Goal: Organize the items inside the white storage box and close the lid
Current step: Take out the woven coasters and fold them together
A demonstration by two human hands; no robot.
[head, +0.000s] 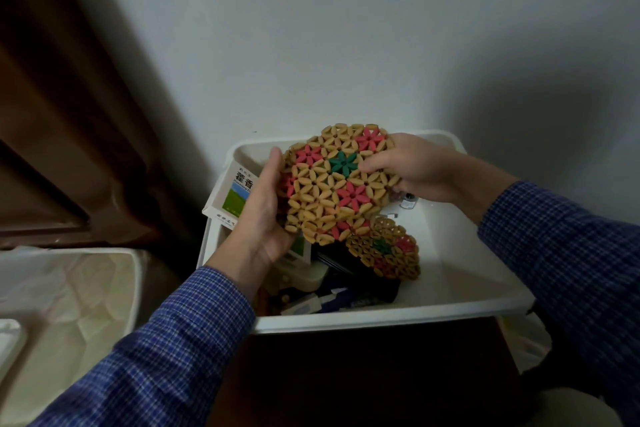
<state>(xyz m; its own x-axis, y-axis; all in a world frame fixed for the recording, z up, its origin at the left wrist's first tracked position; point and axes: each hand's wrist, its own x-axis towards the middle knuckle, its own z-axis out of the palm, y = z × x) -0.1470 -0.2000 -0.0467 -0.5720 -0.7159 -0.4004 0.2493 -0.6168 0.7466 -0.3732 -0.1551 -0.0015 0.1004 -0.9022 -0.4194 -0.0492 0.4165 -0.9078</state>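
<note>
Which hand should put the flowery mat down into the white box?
Probably the left hand: it grips the beaded mat's edge from below, over the white storage box. The right hand only pinches the far side.

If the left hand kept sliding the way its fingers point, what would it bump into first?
The left hand points up and away, toward the box's far wall. It already grips the beaded mat; past that, it would probably reach the far wall of the white box first, though depth is hard to judge.
</note>
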